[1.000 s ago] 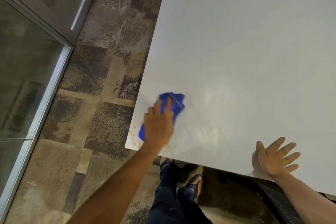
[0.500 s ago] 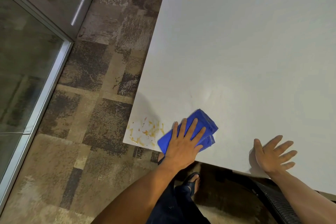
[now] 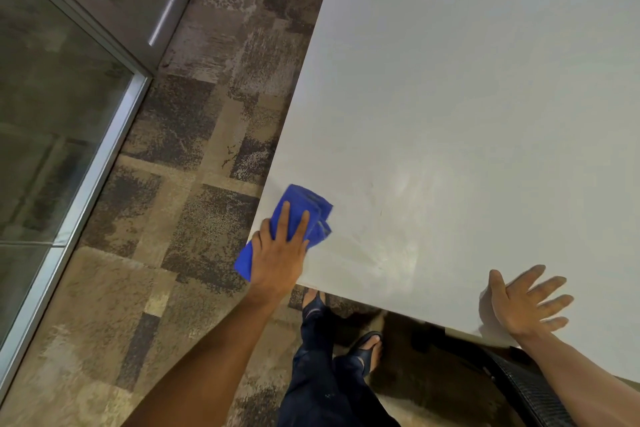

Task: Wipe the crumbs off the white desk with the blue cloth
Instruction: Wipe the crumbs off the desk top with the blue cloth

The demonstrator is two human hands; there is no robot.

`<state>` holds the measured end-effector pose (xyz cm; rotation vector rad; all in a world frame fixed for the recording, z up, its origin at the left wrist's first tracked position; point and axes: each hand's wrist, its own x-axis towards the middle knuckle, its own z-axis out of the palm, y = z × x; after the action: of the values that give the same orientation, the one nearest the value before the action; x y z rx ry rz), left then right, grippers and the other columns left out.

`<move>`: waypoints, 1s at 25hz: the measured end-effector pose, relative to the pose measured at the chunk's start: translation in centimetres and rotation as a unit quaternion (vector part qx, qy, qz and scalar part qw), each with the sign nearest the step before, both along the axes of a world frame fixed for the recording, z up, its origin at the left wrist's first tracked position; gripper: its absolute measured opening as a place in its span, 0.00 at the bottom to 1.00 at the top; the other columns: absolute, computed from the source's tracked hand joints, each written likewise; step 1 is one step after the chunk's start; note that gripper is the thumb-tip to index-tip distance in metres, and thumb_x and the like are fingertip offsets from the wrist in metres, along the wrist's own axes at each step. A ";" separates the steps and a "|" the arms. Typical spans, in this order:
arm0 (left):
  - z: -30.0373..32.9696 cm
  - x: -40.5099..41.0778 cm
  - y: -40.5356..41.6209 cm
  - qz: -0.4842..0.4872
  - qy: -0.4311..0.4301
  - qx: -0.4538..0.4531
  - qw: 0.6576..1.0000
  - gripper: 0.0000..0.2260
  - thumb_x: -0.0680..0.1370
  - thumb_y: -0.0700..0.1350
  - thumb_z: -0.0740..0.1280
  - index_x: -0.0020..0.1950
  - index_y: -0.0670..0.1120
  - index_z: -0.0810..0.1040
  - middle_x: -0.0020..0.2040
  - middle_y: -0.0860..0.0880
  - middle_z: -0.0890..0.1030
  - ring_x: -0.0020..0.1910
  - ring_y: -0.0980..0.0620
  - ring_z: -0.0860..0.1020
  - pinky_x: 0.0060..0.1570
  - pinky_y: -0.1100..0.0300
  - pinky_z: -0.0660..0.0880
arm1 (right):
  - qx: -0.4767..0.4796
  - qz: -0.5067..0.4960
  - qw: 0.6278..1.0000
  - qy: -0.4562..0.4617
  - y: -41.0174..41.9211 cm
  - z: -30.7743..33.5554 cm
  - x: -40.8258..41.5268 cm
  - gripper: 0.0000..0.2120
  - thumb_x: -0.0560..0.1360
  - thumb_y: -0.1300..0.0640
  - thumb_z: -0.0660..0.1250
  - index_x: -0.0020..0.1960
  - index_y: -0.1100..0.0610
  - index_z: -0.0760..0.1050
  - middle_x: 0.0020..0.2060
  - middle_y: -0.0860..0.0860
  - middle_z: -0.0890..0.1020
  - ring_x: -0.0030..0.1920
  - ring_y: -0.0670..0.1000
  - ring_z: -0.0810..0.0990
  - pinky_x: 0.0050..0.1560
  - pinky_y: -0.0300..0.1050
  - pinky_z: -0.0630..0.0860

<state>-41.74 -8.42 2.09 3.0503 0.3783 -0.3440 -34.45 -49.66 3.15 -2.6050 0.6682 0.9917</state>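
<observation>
The white desk fills the right of the head view. On its near left corner lies the folded blue cloth, partly hanging over the left edge. My left hand presses flat on the cloth with straight fingers and covers the corner. The yellow crumbs and smears on that corner are hidden under the hand and cloth. Flat on the desk's near edge, to the right, rests my right hand with fingers spread, holding nothing.
Patterned brown carpet lies left of the desk. A glass wall with a metal frame runs along the far left. My legs and sandalled feet stand below the near edge, beside a black chair.
My left hand slid the cloth right along the near edge, uncovering yellow crumbs on the corner, then swept back left over that corner. My right hand stayed put.
</observation>
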 end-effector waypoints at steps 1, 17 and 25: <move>0.2 -0.1 1.1 0.009 0.000 0.009 1.000 0.27 0.82 0.57 0.51 0.80 0.53 0.56 0.80 0.42 0.58 0.63 0.32 0.71 0.56 0.39 0.73 | 0.000 -0.001 1.000 0.000 0.0 0.0 0.0 0.42 0.80 0.33 0.48 0.78 0.57 0.33 0.79 0.62 0.38 0.77 0.67 0.38 0.72 0.73 0.37; 4.7 -5.2 15.5 0.028 -0.029 0.131 0.991 0.26 0.82 0.54 0.48 0.79 0.46 0.61 0.79 0.39 0.58 0.48 0.34 0.72 0.44 0.40 0.71 | 0.029 -0.018 0.999 0.019 0.5 0.3 -0.3 0.48 0.72 0.25 0.41 0.80 0.55 0.37 0.79 0.62 0.39 0.77 0.68 0.38 0.72 0.72 0.37; 6.8 -0.8 7.2 -0.044 -0.104 0.076 0.991 0.26 0.83 0.55 0.49 0.81 0.48 0.54 0.80 0.37 0.50 0.56 0.34 0.72 0.46 0.43 0.71 | 0.010 -0.065 0.998 -0.005 1.4 0.1 -0.5 0.50 0.69 0.23 0.40 0.81 0.54 0.41 0.80 0.61 0.42 0.78 0.67 0.40 0.73 0.71 0.39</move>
<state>-42.53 -1.27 8.93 3.2150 0.2715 0.0022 -34.93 -48.29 3.21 -2.5125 0.8090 0.9406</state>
